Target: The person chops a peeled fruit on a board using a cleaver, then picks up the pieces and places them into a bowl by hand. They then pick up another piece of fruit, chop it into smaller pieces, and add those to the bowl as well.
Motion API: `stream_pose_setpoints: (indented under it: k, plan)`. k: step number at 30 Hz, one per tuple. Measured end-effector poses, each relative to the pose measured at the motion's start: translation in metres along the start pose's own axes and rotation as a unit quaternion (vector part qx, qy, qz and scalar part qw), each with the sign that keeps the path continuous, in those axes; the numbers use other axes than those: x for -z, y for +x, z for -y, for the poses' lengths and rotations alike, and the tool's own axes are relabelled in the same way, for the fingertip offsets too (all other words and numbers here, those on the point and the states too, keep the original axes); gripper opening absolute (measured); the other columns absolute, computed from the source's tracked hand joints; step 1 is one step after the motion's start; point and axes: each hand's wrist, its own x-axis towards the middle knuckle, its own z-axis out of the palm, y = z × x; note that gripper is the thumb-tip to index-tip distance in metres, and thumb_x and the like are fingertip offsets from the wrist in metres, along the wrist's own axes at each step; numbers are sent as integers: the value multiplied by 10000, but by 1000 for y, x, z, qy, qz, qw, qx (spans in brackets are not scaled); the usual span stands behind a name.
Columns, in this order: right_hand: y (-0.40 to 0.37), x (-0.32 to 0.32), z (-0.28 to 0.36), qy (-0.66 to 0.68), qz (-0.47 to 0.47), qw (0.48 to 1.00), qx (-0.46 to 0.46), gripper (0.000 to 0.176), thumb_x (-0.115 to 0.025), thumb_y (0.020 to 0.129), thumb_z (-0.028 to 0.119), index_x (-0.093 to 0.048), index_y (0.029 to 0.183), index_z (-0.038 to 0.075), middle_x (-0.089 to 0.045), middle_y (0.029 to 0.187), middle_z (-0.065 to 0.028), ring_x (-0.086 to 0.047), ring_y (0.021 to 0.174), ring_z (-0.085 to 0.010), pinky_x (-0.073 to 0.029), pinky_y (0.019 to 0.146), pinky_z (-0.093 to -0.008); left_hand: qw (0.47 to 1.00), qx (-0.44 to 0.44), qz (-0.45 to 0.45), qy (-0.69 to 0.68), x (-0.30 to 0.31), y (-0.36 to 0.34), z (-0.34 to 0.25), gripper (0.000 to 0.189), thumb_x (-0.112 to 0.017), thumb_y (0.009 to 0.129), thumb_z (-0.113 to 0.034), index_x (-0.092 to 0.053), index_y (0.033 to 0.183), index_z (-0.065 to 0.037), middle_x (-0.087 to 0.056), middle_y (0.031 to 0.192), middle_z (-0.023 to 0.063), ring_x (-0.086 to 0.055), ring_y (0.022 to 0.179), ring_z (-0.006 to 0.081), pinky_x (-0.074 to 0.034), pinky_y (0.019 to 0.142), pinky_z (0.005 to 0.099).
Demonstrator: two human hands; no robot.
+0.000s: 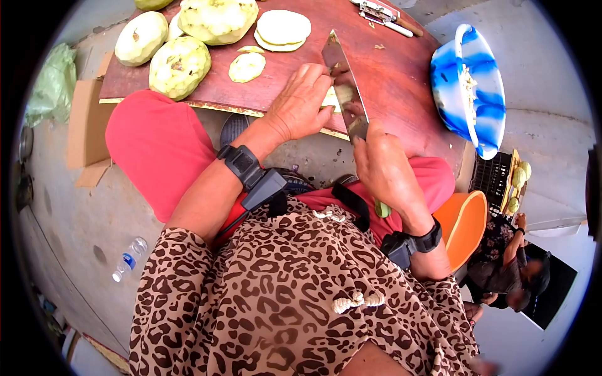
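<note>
My right hand (384, 164) is closed round the handle of a broad kitchen knife (346, 83), its blade pointing away from me over the red wooden table (392, 81). A green end, possibly the handle's, shows below that hand. My left hand (301, 100) has bent fingers on a pale gourd piece (333, 99) beside the blade, partly hidden by hand and knife. Left of it lie a small cut slice (247, 67) and a stack of round slices (283, 29). Several peeled, pale green gourds (180, 67) sit at the table's left.
A blue and white basin (442, 94) with pale cut pieces stands at the right. A peeler (382, 15) lies at the far edge. On the floor are a cardboard box (88, 125), a plastic bottle (130, 259) and an orange bucket (463, 225). Another person (508, 263) is at right.
</note>
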Motion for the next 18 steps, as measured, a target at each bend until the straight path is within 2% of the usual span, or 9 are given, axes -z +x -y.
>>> stream_pose_setpoints:
  k: [3,6,10,18]
  plan:
    - [11,-20,-9,-10,-23,999,30,158,-547,904,59,-448,859,-56,-581,636,-314,-613,644,-498,-489,561,-531,1000,9,8,-6,2,1,-1,429,-692,756,-116,-522,1117,40,-473,1212,208,-447,1170,390,-404,1006,441]
    - [20,-44,-16,-6,-53,998,-18,177,-551,906,79,-448,899,-64,-597,653,-299,-625,651,-485,-508,575,-520,1000,5,5,-10,1,2,-2,425,-689,755,-113,-522,1113,44,-474,1213,208,-448,1174,393,-406,1007,441]
    - [20,-47,-19,8,-56,998,-31,224,-562,917,115,-440,977,-64,-618,698,-302,-635,671,-474,-517,603,-523,1000,2,5,-13,2,0,0,431,-692,755,-113,-520,1118,43,-473,1220,210,-448,1182,396,-410,1005,441]
    - [9,-31,-12,49,-72,996,-24,191,-559,919,83,-428,936,-55,-591,659,-315,-617,677,-496,-476,581,-546,998,11,-26,-53,6,-4,2,428,-693,763,-93,-506,1132,17,-456,1253,204,-443,1198,392,-414,1001,436]
